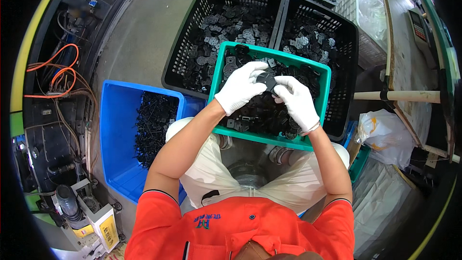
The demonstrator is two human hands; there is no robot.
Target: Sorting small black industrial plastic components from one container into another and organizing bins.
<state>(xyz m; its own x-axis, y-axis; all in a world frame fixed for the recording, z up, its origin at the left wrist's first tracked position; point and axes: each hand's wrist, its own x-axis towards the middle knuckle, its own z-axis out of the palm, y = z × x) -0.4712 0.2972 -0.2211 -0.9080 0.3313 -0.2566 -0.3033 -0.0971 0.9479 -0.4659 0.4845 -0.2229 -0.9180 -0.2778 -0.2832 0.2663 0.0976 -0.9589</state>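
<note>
Both my hands wear white gloves and meet over a green tray (274,140) filled with black plastic parts. Between them is one flat black plastic part (266,81), rounded at one end. My left hand (243,85) pinches it from the left side, thumb below and fingers above. From the right, my right hand (296,98) grips its other edge with thumb and fingertips. The gloves cover some of the part, so its full outline is hidden. Loose black parts (250,115) lie in the tray right below my hands.
Two black mesh crates (192,24) of similar parts stand beyond the tray. At my left is a blue bin (118,135) with thin black pieces (154,120). Machinery with orange cables (67,70) lines the far left. A plastic bag (390,135) and a horizontal pipe (409,96) are at right.
</note>
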